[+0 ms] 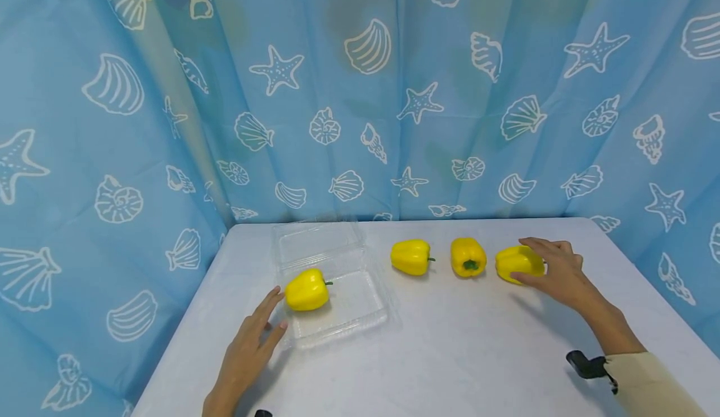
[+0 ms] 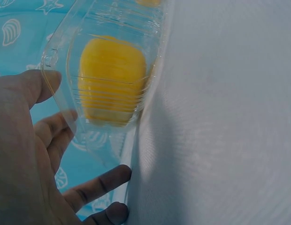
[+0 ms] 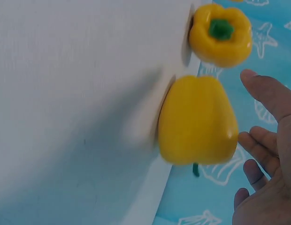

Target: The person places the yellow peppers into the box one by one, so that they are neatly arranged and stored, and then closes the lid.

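A yellow bell pepper lies in the near-left part of a clear plastic clamshell box, its lid folded back. My left hand is at the box's left side, fingers spread; in the left wrist view the fingertips meet or nearly meet the clear rim. On the right, another yellow bell pepper lies on its side with its green stem toward my right hand. That hand hovers around it, thumb and fingers apart and not closed on it. Whether a fingertip touches the pepper I cannot tell.
Between box and right hand, two more yellow bell peppers lie on the white table: one on its side, one with its stem end facing me. A blue curtain with white seashell and starfish prints hangs behind the table.
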`<state>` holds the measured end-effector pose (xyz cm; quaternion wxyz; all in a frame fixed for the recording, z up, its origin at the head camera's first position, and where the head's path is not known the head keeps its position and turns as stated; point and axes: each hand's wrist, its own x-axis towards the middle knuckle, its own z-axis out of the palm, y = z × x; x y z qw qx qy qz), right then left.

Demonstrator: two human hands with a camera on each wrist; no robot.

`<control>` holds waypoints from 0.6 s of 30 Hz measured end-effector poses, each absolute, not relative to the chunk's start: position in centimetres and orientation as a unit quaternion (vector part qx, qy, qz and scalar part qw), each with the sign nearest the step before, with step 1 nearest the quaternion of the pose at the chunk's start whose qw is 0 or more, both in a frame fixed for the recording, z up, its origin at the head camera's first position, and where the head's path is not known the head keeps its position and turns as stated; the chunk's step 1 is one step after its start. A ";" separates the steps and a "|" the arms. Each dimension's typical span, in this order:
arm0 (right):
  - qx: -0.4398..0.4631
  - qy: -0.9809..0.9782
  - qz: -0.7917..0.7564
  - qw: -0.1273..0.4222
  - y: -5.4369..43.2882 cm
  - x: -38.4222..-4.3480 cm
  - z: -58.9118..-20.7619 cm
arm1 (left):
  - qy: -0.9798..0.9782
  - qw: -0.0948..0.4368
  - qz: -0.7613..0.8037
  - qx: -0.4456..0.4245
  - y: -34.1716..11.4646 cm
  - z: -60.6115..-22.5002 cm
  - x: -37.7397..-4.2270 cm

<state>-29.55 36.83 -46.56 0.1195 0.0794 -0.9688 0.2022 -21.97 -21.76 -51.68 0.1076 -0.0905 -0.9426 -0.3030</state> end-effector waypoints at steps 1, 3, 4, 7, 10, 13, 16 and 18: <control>0.075 -0.969 0.202 0.117 37.1 -29.6 -46.6 | -0.943 0.107 -0.303 -0.090 -21.8 -51.7 -21.9; 0.065 -0.971 0.200 0.109 37.6 -29.6 -46.8 | -0.943 0.106 -0.302 -0.088 -21.7 -51.6 -21.9; 0.061 -0.973 0.198 0.106 37.8 -29.7 -46.9 | -0.944 0.105 -0.301 -0.087 -21.7 -51.6 -21.9; 0.051 -0.976 0.189 0.096 38.4 -29.8 -47.2 | -0.945 0.103 -0.300 -0.084 -21.7 -51.6 -21.9; 0.044 -0.977 0.186 0.091 38.7 -30.0 -47.4 | -0.945 0.104 -0.300 -0.083 -21.7 -51.7 -21.9; 0.040 -0.978 0.183 0.090 38.9 -30.1 -47.5 | -0.944 0.106 -0.302 -0.084 -21.7 -51.7 -21.9; 0.038 -0.979 0.181 0.085 39.1 -30.2 -47.6 | -0.943 0.105 -0.303 -0.085 -21.7 -51.7 -21.9; 0.039 -0.979 0.182 0.081 39.2 -30.3 -47.7 | -0.944 0.105 -0.302 -0.085 -21.8 -51.7 -21.9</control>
